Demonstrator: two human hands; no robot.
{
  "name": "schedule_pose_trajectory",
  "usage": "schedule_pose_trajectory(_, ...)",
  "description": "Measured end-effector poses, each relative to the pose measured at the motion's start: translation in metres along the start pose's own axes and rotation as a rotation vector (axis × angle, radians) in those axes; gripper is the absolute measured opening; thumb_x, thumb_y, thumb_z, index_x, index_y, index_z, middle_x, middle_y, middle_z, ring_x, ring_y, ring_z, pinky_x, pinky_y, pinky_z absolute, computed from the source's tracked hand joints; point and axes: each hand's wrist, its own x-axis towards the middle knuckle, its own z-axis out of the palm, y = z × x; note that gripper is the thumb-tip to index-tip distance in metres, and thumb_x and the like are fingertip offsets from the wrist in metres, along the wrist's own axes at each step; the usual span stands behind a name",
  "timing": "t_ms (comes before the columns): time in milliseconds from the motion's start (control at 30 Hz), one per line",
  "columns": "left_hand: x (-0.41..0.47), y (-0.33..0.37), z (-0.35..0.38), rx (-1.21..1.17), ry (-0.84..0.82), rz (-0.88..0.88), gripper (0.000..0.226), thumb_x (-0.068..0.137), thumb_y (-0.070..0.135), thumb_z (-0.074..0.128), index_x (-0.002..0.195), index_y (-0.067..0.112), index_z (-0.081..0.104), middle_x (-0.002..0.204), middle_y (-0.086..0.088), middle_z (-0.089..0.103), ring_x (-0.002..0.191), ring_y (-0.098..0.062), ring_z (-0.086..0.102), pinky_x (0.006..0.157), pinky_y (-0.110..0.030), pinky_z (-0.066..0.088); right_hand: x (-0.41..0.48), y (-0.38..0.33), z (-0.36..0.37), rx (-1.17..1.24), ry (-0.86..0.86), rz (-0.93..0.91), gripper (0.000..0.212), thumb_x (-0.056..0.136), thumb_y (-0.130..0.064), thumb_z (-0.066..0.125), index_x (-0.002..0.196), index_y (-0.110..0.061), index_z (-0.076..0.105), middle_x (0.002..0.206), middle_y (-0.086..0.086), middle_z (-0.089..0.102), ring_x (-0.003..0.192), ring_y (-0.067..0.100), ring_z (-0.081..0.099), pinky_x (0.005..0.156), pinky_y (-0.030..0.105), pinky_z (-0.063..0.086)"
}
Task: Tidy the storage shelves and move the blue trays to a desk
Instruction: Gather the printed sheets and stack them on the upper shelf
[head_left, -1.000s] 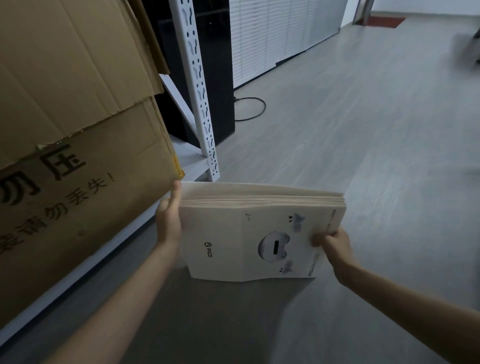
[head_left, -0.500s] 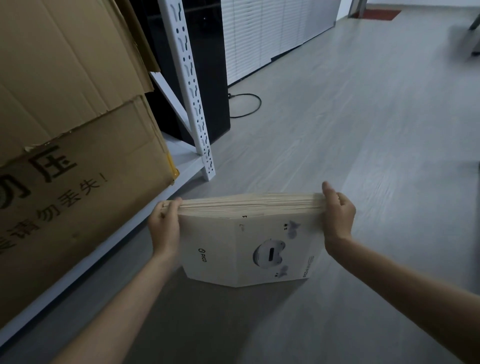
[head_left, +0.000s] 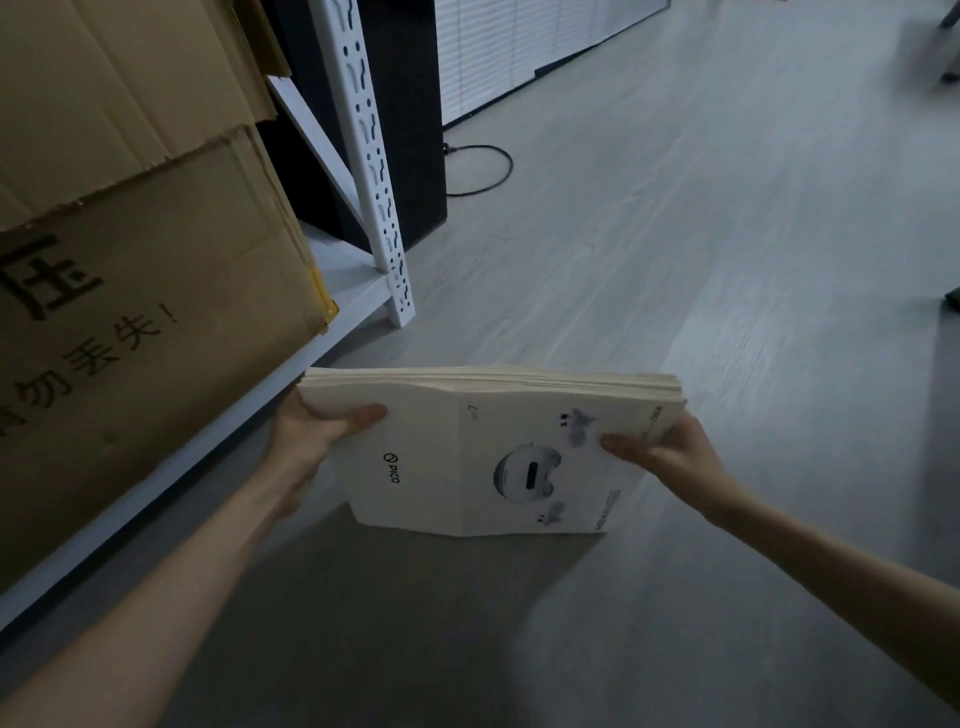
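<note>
**2 hands hold a stack of flattened PICO cartons beside the storage shelf**

A stack of flattened white cartons, printed with a PICO logo and a headset drawing, stands on edge above the grey floor. Whether its lower edge touches the floor cannot be told. The left hand has its grip pinching the stack's left edge, with the thumb across the printed face and the fingers hidden behind. The right hand pinches the right edge the same way.

The storage shelf runs along the left, its lowest white board just beside the stack's upper left corner. A large brown cardboard box with black printed characters sits on that board. The white perforated upright rises at the shelf's corner, with a black cabinet behind it. A black cable loops on the floor near the cabinet.
</note>
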Motion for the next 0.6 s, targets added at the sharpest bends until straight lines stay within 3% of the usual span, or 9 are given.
schedule_pose_trajectory(100,-0.014,-0.010,-0.001,0.020,-0.116,-0.088,0.058,0.054,0.040,0.092,0.103,0.015,0.074,0.101,-0.003,0.078,0.094,-0.019,0.073,0.085,-0.040,0.055,0.004,0.004,0.005,0.017,0.053,0.050,0.047,0.077,-0.023,0.079,0.121,-0.011,0.066,0.109,0.001,0.074,0.101,0.020,0.071,0.077,0.031,0.061)
schedule_pose_trajectory(133,-0.019,-0.012,0.004,0.047,-0.088,-0.091,0.048,0.060,0.036,0.091,0.101,0.017,0.074,0.097,-0.001,0.078,0.089,-0.014,0.074,0.084,-0.038,0.056,0.006,0.004,0.008,-0.011,0.093,0.047,0.043,0.079,-0.024,0.078,0.118,-0.011,0.067,0.107,0.001,0.074,0.099,0.019,0.071,0.077,0.033,0.061)
schedule_pose_trajectory(200,-0.021,-0.011,0.021,0.051,0.092,-0.079,0.034,0.068,0.027,0.088,0.097,0.017,0.072,0.088,0.002,0.077,0.077,-0.008,0.073,0.078,-0.033,0.057,0.013,0.001,0.015,-0.076,0.179,0.051,0.038,0.081,-0.025,0.078,0.115,-0.012,0.067,0.104,0.001,0.074,0.095,0.018,0.071,0.077,0.040,0.062)
schedule_pose_trajectory(300,-0.017,0.009,0.040,0.009,0.274,-0.128,0.040,0.069,0.032,0.088,0.096,0.008,0.071,0.085,-0.002,0.074,0.076,-0.015,0.071,0.066,-0.026,0.056,0.037,-0.026,0.014,-0.150,0.250,0.093,0.034,0.082,-0.028,0.078,0.110,-0.016,0.065,0.100,0.002,0.072,0.090,0.020,0.070,0.075,0.047,0.062)
schedule_pose_trajectory(367,-0.017,0.037,0.039,0.018,0.280,-0.160,0.037,0.068,0.035,0.089,0.089,0.010,0.071,0.081,-0.001,0.073,0.073,-0.014,0.069,0.062,-0.024,0.053,0.049,-0.055,0.005,-0.171,0.259,0.158,0.035,0.078,-0.033,0.079,0.107,-0.020,0.065,0.099,0.002,0.072,0.088,0.022,0.070,0.075,0.049,0.061)
schedule_pose_trajectory(467,-0.032,0.103,0.025,0.054,0.254,-0.202,0.030,0.068,0.034,0.088,0.080,0.014,0.070,0.080,0.005,0.072,0.071,-0.010,0.067,0.068,-0.026,0.052,0.042,-0.117,-0.004,-0.062,0.299,0.285,0.029,0.072,-0.030,0.080,0.099,-0.023,0.068,0.096,0.002,0.074,0.088,0.022,0.072,0.077,0.050,0.061)
schedule_pose_trajectory(600,-0.072,0.214,-0.009,0.109,0.210,-0.361,0.044,0.061,0.038,0.091,0.090,0.009,0.074,0.088,-0.004,0.076,0.077,-0.021,0.072,0.075,-0.033,0.058,0.005,-0.224,-0.009,0.085,0.375,0.485,0.008,0.071,-0.016,0.081,0.077,-0.017,0.076,0.080,0.004,0.077,0.078,0.024,0.075,0.073,0.047,0.062)
